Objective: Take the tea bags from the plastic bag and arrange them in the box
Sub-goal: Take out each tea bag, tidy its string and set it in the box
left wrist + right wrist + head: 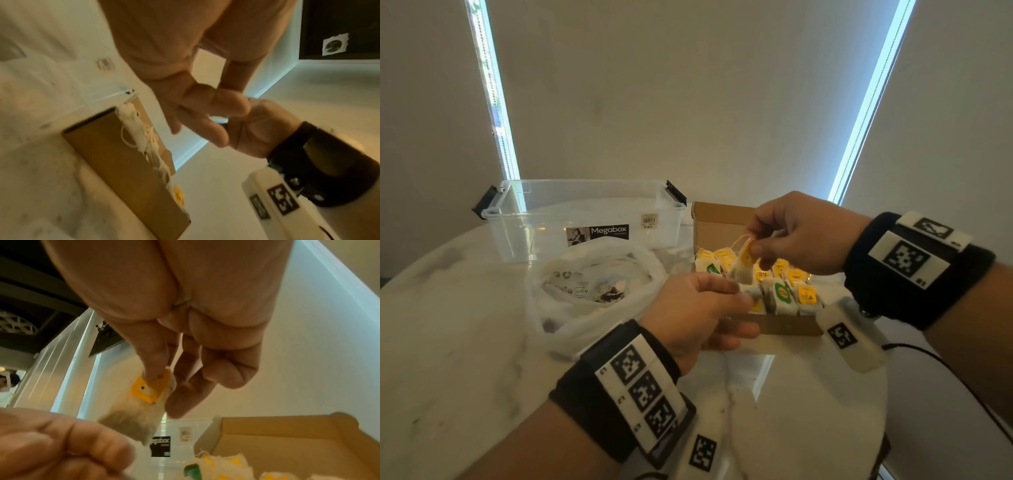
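Over the brown cardboard box [722, 219], both hands hold one tea bag [742, 270]. My right hand [753, 250] pinches its top at the yellow tag [148, 391]. Thumb and forefinger of my left hand [738, 291] pinch its lower end [133, 420]. Several tea bags [780, 291] with yellow and green tags stand in rows inside the box. The crumpled white plastic bag [592, 284] lies open left of the box, its contents hard to make out. In the left wrist view the box's side [119, 162] shows, and the held tea bag is hidden behind the fingers.
A clear, lidless Megabox container [585, 212] stands behind the plastic bag, close to the box's left back corner. Everything rests on a round white marble table [448, 325]. A black cable [945, 370] trails off the table's right edge.
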